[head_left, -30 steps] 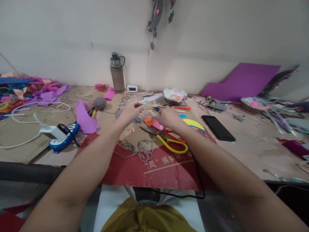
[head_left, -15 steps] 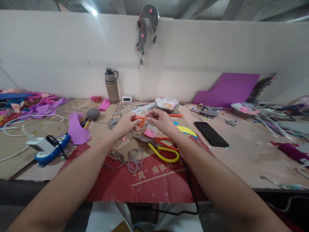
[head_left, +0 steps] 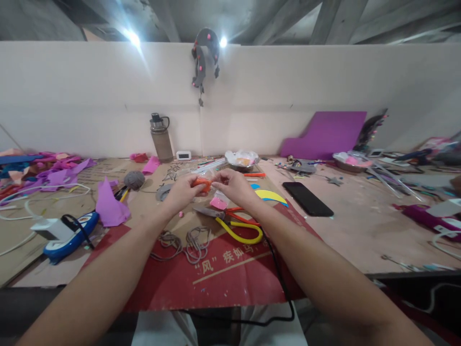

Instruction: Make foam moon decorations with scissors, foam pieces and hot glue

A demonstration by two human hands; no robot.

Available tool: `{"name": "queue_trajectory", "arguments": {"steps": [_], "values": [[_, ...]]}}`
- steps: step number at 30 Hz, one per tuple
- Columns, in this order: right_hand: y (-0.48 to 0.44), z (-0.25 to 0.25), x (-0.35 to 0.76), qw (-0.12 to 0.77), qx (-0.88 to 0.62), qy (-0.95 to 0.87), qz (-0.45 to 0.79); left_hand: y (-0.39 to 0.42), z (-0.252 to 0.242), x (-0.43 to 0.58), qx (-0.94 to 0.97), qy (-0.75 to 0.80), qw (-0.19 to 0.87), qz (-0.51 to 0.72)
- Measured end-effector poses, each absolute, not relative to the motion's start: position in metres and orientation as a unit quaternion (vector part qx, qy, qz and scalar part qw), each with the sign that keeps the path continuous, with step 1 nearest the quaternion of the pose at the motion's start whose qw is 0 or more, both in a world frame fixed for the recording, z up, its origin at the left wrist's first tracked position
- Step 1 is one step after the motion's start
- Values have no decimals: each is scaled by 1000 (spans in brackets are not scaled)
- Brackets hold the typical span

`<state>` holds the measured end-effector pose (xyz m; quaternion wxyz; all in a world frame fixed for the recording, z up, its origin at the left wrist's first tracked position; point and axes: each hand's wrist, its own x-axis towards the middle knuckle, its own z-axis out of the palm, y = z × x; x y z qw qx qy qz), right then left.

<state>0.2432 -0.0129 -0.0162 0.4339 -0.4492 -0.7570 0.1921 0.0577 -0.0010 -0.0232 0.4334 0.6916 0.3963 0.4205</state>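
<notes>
My left hand (head_left: 183, 191) and my right hand (head_left: 232, 186) meet above the cardboard sheet (head_left: 216, 269), both pinching a small orange piece (head_left: 201, 183) between their fingertips. Just below the hands lie a small pink piece (head_left: 218, 203) and scissors with yellow and red handles (head_left: 234, 225). Loose grey cord (head_left: 187, 240) lies on the red part of the cardboard, nearer to me.
A black phone (head_left: 307, 198), a yellow and blue crescent cutout (head_left: 270, 194), a metal bowl (head_left: 242, 161), a water bottle (head_left: 160, 138), a grey yarn ball (head_left: 134, 179) and purple felt scraps (head_left: 108, 204) crowd the table. A blue glue gun base with cable (head_left: 68, 233) sits left.
My hands left the table surface, came together and picked up the orange piece; the head tilted up, so the wall and ceiling show more.
</notes>
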Motion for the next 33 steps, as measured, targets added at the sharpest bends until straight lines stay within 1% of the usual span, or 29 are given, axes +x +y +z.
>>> {"name": "queue_trajectory", "arguments": {"steps": [3,6,10,12,16,20,23,26,29,31,33], "values": [[-13,-16,244,418,-439,-776,175,-2,-23,58,696,388,444,409],[-12,-16,246,396,-427,-791,189,-5,-21,59,695,383,463,394],[-12,-16,245,368,-426,-807,177,-8,-18,60,682,421,481,356],[-13,-16,243,384,-426,-803,164,-7,-19,59,669,445,480,353],[-17,-16,240,459,-435,-759,155,-3,-21,56,657,450,473,376],[-15,-19,237,510,-417,-721,215,-3,-20,54,672,433,458,389],[-14,-21,234,541,-383,-696,277,-5,-17,55,688,391,484,374],[-13,-17,234,526,-348,-691,354,-6,-16,55,705,365,488,362],[-9,-11,242,499,-343,-691,395,-5,-16,56,685,351,502,394],[-4,-10,252,497,-397,-684,356,-4,-16,56,637,344,550,418],[0,-12,262,464,-484,-698,251,-3,-16,55,588,349,584,437]]}}
